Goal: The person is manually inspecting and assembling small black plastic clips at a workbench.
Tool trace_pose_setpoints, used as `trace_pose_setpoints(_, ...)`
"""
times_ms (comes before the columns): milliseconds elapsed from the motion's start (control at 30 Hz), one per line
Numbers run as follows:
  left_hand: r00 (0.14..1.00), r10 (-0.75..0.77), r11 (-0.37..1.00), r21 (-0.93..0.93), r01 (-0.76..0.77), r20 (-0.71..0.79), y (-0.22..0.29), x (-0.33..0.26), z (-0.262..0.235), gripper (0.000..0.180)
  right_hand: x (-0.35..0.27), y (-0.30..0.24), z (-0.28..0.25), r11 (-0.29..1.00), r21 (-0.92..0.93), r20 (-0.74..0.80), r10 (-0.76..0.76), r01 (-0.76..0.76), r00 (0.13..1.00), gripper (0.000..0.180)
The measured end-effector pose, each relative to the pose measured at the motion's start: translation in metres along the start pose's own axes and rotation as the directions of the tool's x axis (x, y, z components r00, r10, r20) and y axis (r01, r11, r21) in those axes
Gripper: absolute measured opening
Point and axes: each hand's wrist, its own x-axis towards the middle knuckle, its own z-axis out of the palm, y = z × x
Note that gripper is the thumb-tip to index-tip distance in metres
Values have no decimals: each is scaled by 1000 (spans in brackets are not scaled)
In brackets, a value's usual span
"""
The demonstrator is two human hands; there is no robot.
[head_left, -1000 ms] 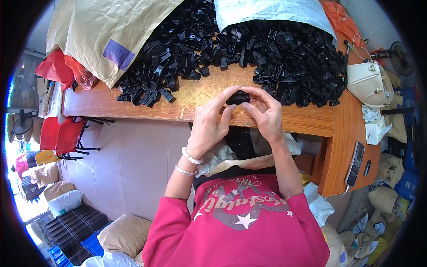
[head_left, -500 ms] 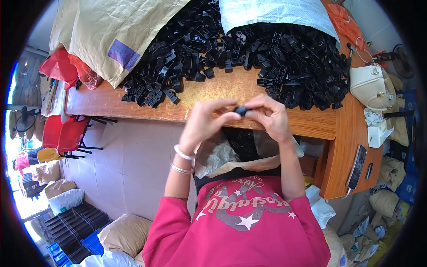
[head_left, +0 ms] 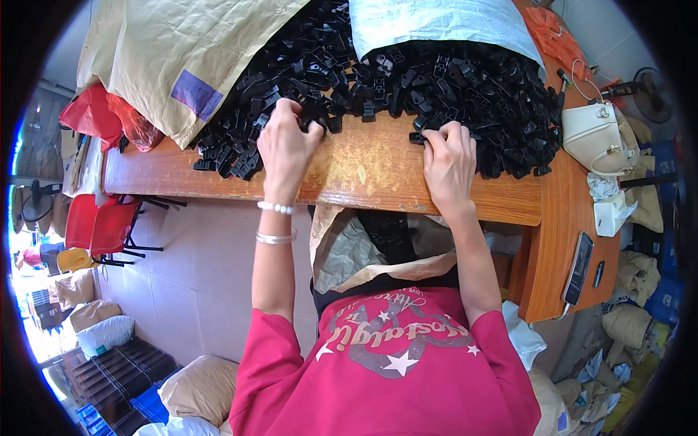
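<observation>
My left hand reaches across the wooden table to the edge of the left heap of black plastic parts, its fingers curled around one part. My right hand rests at the edge of the right heap of black parts and pinches a single black part at its fingertips. Between my arms, under the table's near edge, an open brown sack holds more black parts.
A brown paper sack and a white woven sack lie over the heaps. A white handbag, tissues and a phone sit on the table's right wing. Red bags and red chairs are at the left.
Both hands were together in front of me working one black part. They have since parted and moved forward, the left to the left heap and the right to the right heap.
</observation>
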Motion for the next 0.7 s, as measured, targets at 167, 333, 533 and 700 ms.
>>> trace_pose_setpoints(167,935,-30,637,-714,290,353,15,-38,6,48,-3,-6,3,994,-41,11,-99,100,995,18)
trace_pose_setpoints(333,835,50,157,-830,535,548,28,-57,17,34,-5,-18,5,928,364,-76,-57,81,995,19)
trace_pose_setpoints(533,843,78,170,-840,515,532,37,-62,11,20,-12,-34,-8,705,707,-42,-31,52,999,21)
trace_pose_setpoints(700,845,29,451,-762,465,534,44,-65,6,18,-18,-41,-6,767,620,-131,-111,169,985,20)
